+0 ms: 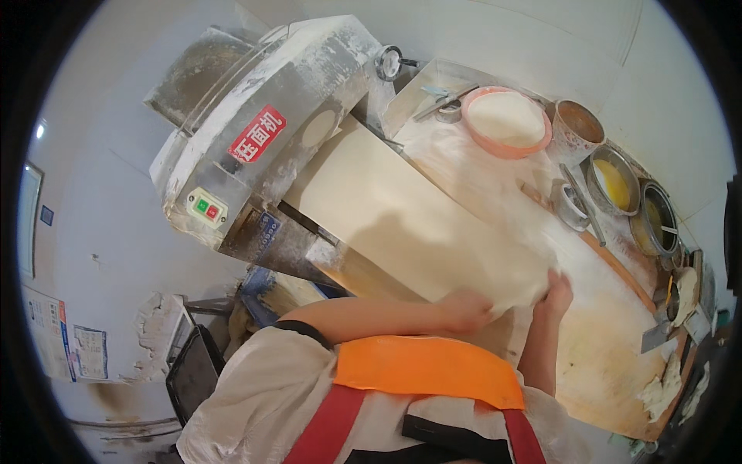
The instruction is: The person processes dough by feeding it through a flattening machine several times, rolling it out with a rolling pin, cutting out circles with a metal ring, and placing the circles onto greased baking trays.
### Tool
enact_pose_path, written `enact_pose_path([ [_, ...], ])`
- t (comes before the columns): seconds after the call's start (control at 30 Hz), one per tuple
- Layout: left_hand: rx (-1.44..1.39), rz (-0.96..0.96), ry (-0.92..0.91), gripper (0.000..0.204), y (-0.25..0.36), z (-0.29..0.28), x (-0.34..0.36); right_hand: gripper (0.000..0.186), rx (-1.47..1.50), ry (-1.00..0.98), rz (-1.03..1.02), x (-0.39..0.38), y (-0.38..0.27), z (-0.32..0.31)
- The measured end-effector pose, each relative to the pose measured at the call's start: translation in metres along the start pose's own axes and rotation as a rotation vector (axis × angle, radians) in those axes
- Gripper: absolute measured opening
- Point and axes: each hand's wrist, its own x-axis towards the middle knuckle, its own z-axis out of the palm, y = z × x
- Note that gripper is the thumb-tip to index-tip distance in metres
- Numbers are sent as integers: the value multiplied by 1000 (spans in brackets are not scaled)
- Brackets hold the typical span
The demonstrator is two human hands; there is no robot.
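A long, wide sheet of pale dough (386,201) stretches from the dough sheeter (309,85) at the upper left down to my two hands. My left hand (465,309) is closed on the near corner of its end, the forearm lying across in front of me. At the opposite corner my right hand (555,294) grips the dough, slightly smeared by motion. Between the hands the end of the sheet sags and folds a little. Its far end lies against the machine's outlet, where the rollers are hidden.
The floured worktable (603,371) runs along the right. On it stand a pink basin (506,151) of flour, a pot (580,124), a bowl of yellow liquid (614,182) and a dark metal pot (657,220). A rolling pin (618,271) lies nearby, with dough scraps (661,390) at the edge.
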Motion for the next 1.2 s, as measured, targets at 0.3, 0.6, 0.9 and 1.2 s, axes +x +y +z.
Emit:
enact_pose_path([
  [0.3, -1119, -441, 919, 47, -181, -80, -95, 58, -758, -660, -216, 31, 20, 253],
  [0.6, 622, -151, 700, 57, -194, -14, -88, 51, -511, -488, 78, 15, 110, 227],
  [0.9, 28, 157, 71, 25, -102, -23, -51, 48, -145, -159, 37, 24, 18, 61],
  [1.2, -980, -305, 858, 32, -142, -61, -128, 59, -431, -637, -350, 33, 10, 216],
])
